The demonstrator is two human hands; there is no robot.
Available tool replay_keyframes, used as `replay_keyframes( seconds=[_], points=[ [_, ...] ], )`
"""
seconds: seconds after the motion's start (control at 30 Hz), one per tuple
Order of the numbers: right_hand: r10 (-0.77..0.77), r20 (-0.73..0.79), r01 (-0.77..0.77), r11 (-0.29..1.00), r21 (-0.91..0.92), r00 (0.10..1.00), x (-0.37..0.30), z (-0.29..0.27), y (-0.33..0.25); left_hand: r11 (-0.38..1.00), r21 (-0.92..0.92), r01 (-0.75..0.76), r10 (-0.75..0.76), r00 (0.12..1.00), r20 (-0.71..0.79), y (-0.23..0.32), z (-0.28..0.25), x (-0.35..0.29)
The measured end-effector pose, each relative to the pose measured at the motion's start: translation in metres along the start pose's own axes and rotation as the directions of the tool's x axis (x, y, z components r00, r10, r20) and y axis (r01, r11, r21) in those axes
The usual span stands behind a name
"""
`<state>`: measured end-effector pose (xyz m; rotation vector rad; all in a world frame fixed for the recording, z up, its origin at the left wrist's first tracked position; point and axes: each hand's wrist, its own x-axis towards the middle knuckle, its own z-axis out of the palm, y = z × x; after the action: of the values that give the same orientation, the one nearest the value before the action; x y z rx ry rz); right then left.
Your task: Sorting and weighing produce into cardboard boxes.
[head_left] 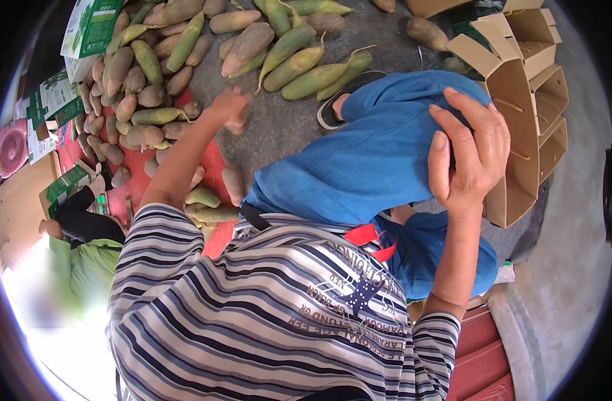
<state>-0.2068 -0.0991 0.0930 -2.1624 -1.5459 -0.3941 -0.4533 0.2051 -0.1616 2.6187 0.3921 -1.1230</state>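
Note:
My left hand [232, 109] reaches out over the dark grey floor, beside the pile of brownish-pink tubers that look like sweet potatoes [151, 96]. Its fingers are blurred by motion, so whether they hold anything is unclear. Just ahead of it lie several long green radishes [294, 69] and a large brownish root [248, 49]. My right hand [476, 154] hovers above my blue trouser leg, palm down and fingers apart, with nothing in it. Close to its right side stand open brown cardboard boxes [513, 134].
Green-and-white printed cartons [95, 30] stand at the far left, with a pink round basin [12, 150] near them. A person in a green top [95, 267] sits at the left. Red sheeting [216, 150] lies under part of the pile. Red slats [480, 361] show at lower right.

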Motion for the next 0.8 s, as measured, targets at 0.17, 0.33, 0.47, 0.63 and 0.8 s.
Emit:
replay_keyframes(
  seconds=[0.17,0.33,0.47,0.63,0.8],
  points=[
    [-0.006,-0.029,0.006,1.0,0.004,1.0,-0.008,-0.004,0.007,0.981,-0.068,-0.184,0.154,0.936,-0.318,0.049,-0.111,0.012],
    [0.074,-0.183,-0.044,0.986,0.163,0.98,-0.027,-0.007,0.027,0.841,-0.231,-0.489,0.202,0.68,-0.705,0.083,-0.186,0.011],
    [0.532,-0.176,-0.508,0.845,0.167,0.828,-0.065,-0.019,0.065,0.609,-0.359,-0.708,0.114,0.525,-0.843,0.14,-0.234,0.005],
    [0.68,0.239,-0.615,0.731,-0.296,0.693,-0.132,-0.037,0.108,0.329,-0.248,-0.911,0.22,0.329,-0.918,0.244,-0.282,-0.005],
    [0.684,0.318,-0.68,0.719,-0.143,0.656,-0.159,-0.03,0.126,0.193,-0.179,-0.965,0.479,0.252,-0.841,0.346,-0.29,0.029]
  ],
)
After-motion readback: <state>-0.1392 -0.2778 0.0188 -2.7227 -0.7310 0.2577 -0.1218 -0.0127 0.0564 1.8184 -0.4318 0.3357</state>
